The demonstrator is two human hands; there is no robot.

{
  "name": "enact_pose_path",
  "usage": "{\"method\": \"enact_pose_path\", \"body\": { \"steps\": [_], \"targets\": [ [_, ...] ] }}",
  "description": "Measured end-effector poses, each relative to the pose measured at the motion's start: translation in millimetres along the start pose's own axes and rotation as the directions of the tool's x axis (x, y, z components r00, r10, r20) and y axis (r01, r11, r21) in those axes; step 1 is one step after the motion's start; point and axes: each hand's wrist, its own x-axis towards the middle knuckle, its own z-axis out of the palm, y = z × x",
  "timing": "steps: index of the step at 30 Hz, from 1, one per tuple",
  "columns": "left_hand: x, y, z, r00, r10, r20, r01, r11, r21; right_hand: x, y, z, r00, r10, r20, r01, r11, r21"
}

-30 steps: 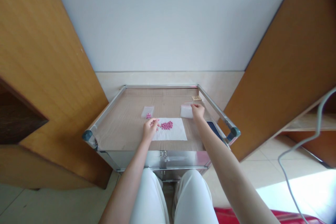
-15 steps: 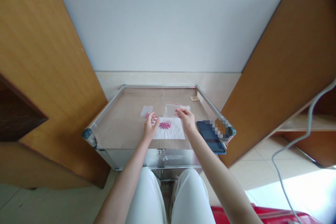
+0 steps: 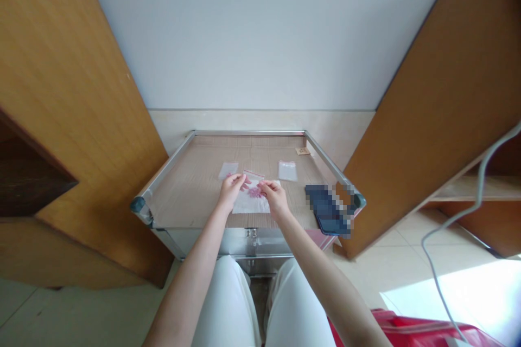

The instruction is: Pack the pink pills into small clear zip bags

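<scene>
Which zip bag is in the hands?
The clear zip bag held by the left hand and right hand over the pink beads; the far-left bag and far-right bag lie flat.

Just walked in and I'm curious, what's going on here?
A seated person's left hand and right hand appear to pinch a small clear zip bag over pink beads on a white sheet, on a metal-framed cart. Another clear bag lies beyond the sheet, and a third nearer a phone.
</scene>
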Motion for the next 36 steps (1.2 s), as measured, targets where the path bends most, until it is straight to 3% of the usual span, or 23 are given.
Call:
{"method": "enact_pose_path", "body": {
  "steps": [3,9,13,19,24,29,32,36],
  "targets": [
    [0,-2,-6.5,0.999,0.012,0.050,-0.014,0.999,0.042,0,-6,-5,0.997,0.010,0.070,-0.008,1.000,-0.023],
    [4,-3,-16.0,0.991,0.026,0.132,-0.044,0.991,0.129,11,-22,-12,0.974,-0.091,0.209,0.144,0.957,-0.253],
    [6,-1,-18.2,0.984,0.044,0.175,-0.070,0.987,0.145,20,-28,-11,0.941,-0.059,0.334,0.201,0.890,-0.409],
    [7,3,-16.0,0.980,0.048,0.192,-0.083,0.981,0.177,24,-30,-9,0.906,-0.001,0.422,0.227,0.844,-0.486],
    [4,8,-12.6,0.970,0.203,0.137,-0.237,0.915,0.326,24,-30,-5,0.928,-0.017,0.372,0.206,0.855,-0.476],
    [-4,11,-7.6,0.883,0.421,0.206,-0.462,0.707,0.535,20,-27,2,0.969,0.003,0.246,0.102,0.905,-0.414],
    [-8,7,-4.9,0.868,0.453,0.204,-0.471,0.622,0.625,16,-23,4,0.976,0.023,0.217,0.065,0.919,-0.388],
    [-9,-3,-3.1,0.863,0.463,0.202,-0.467,0.579,0.669,13,-15,6,0.982,0.046,0.183,0.021,0.938,-0.345]
  ]
}}
